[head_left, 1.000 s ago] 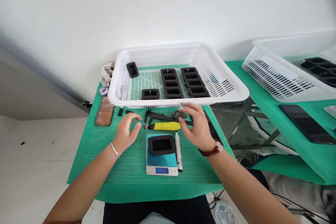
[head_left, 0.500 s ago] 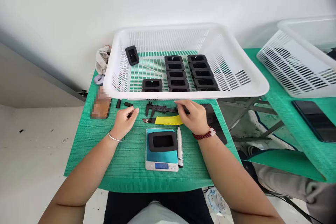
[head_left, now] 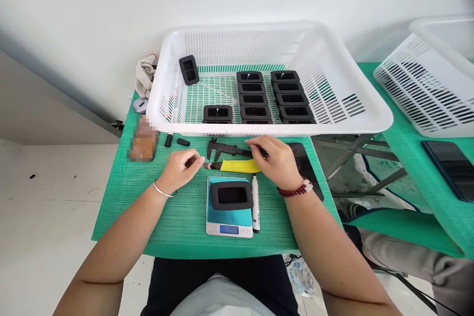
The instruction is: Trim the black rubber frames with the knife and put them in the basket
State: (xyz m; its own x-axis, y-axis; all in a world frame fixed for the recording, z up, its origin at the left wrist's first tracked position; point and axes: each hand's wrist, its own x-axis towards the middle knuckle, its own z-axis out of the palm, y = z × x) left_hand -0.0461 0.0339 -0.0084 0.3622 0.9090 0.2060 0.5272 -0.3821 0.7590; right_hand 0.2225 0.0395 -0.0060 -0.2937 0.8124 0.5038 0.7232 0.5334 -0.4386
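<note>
My left hand (head_left: 182, 168) is closed in a loose pinch, its fingertips close to the blade tip of a yellow utility knife (head_left: 237, 165); I see nothing in it. Over the right ends of the knife and a black caliper (head_left: 225, 149) is my right hand (head_left: 274, 160), thumb and fingers apart, partly hiding both tools. Nearer to me stands a digital scale (head_left: 213, 229) with a blue-green plate. It bears a black rectangular frame-like part (head_left: 231, 195); the display is too faint to read. A white marker (head_left: 256, 202) lies along the scale's right side.
Behind the tools stands a white basket (head_left: 237, 129) holding several similar black parts (head_left: 254, 88). Two small black pieces (head_left: 183, 141) and a blurred-out phone (head_left: 143, 143) lie at left. A dark tablet-like device (head_left: 307, 168) is at right. Another table holds a basket (head_left: 425, 84) and phone (head_left: 450, 168).
My left hand has moved right, closer to the knife's blade tip. The view has shifted slightly; my right hand stays over the tool ends, and the black part remains on the scale.
</note>
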